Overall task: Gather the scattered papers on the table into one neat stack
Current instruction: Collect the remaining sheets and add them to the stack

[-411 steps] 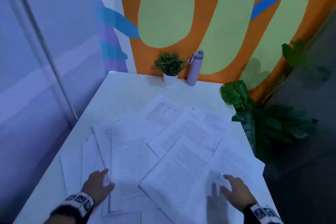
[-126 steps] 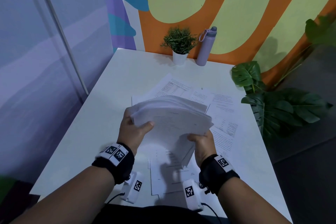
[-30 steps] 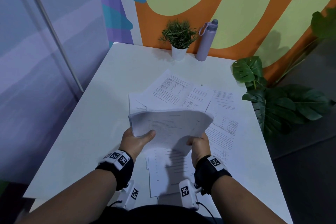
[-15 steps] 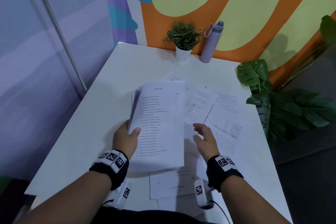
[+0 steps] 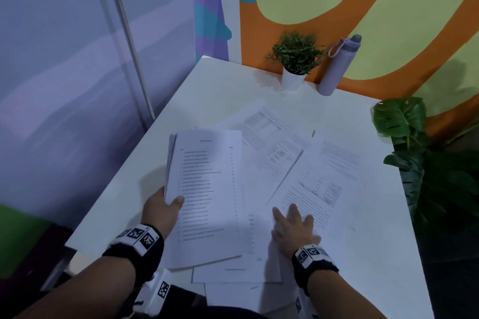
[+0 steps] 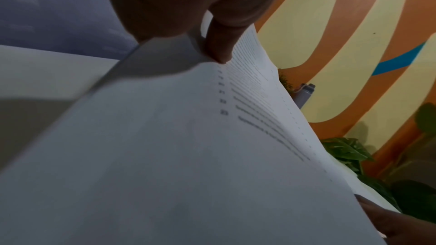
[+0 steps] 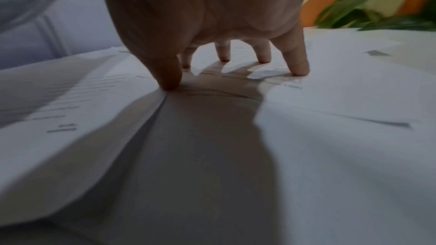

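Your left hand held the thick stack of white printed papers at centre frame, thumb clamped over its edge. Your right hand pressed spread, straight fingers on loose white printed sheets lying on the white table, lower right.

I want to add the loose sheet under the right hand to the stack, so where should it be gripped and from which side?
Probably at its near left corner, from the near side. The right hand rests spread fingertips on that loose sheet, which lies flat and angled across others. Flat paper offers no edge from above, so slide it toward you, then pinch the lifted corner. The left hand holds the stack.
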Action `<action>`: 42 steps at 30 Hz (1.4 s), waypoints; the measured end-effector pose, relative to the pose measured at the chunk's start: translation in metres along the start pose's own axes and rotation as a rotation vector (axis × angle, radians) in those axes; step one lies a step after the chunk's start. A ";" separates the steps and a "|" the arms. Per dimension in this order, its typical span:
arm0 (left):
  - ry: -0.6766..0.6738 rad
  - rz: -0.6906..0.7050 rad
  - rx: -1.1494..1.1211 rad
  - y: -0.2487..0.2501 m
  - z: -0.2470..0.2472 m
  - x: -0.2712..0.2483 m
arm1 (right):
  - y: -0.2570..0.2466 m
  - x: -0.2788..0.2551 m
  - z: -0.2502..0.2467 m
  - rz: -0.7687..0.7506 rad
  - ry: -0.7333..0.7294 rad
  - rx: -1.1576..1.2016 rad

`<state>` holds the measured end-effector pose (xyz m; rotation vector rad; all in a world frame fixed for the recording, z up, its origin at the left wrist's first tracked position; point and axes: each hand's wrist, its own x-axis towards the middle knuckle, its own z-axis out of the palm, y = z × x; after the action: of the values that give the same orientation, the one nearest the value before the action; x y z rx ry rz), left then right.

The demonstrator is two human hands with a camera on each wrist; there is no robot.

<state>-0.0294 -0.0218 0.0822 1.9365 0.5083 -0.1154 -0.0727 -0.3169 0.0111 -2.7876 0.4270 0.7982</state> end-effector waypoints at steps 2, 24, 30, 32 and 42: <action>0.016 -0.014 0.000 -0.006 -0.008 0.001 | -0.022 0.001 0.002 -0.039 -0.020 -0.011; -0.262 0.032 0.057 0.010 0.043 -0.005 | -0.042 -0.017 -0.034 -0.014 -0.049 1.153; -0.539 0.072 -0.001 0.023 0.088 -0.033 | 0.016 -0.026 -0.031 0.084 0.210 0.997; -0.645 0.093 -0.003 0.025 0.100 -0.040 | 0.045 -0.028 -0.028 0.170 0.245 0.951; -0.269 0.053 0.874 -0.041 0.086 0.019 | 0.199 -0.052 -0.020 0.594 0.289 0.670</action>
<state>-0.0153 -0.0797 0.0059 2.7199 0.2295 -0.6419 -0.1715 -0.4970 0.0319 -2.1361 1.3313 0.2472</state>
